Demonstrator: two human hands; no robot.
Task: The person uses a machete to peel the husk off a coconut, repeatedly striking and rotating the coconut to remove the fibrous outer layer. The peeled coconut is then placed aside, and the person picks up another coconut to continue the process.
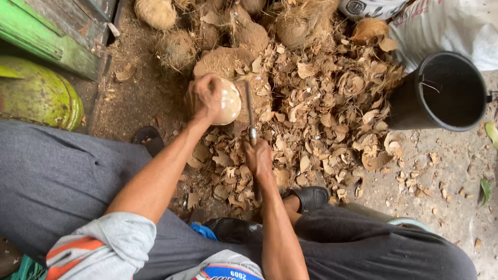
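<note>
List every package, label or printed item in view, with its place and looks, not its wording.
White sack: top right corner behind the black bucket, bulging white woven plastic with a red stripe.
Second white sack: top edge, left of the first, with a round dark printed emblem.
Shirt print: bottom centre, blue and red on grey fabric.

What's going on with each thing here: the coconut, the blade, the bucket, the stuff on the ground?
Peeled coconut: pale, mostly stripped, held on the block by the left hand.
Blade: gripped by the right hand, edge beside the coconut.
Chopping block: littered with chips.
Black bucket: upright, looks empty.
Shell chips: piled loose on the ground.
Brown coconuts: unpeeled, heaped behind.
</note>
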